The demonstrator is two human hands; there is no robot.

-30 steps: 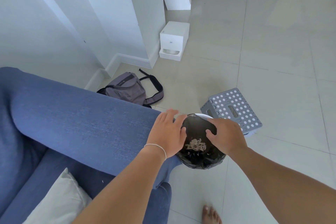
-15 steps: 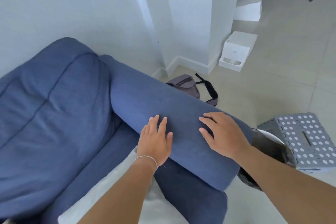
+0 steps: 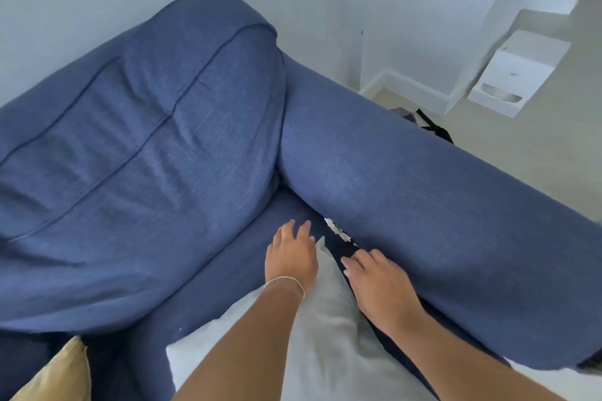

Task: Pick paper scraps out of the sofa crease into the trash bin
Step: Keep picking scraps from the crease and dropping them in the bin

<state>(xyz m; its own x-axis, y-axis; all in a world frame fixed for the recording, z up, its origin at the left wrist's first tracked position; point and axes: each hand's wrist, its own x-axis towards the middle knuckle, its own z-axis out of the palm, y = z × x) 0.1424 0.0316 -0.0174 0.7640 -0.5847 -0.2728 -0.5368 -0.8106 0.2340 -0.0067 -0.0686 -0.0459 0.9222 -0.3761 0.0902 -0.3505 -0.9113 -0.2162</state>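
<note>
Hands: left hand (image 3: 291, 254) and right hand (image 3: 379, 283) spread wide, nothing held.
Risk: paper scraps (image 3: 338, 231) pushed deeper into sofa crease (image 3: 350, 242) by fingertips.

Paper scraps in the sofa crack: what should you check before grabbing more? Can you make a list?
1. Paper scraps visible in the crease beside the armrest: ok.
2. Right hand empty and near the scraps: ok.
3. Left hand empty, fingers spread: ok.
4. White pillow clear of the crease: not ok, its corner pokes up close to the scraps.
5. Trash bin in view for dropping: not ok, not visible.
6. More scraps deeper in the crease: cannot tell.
</note>
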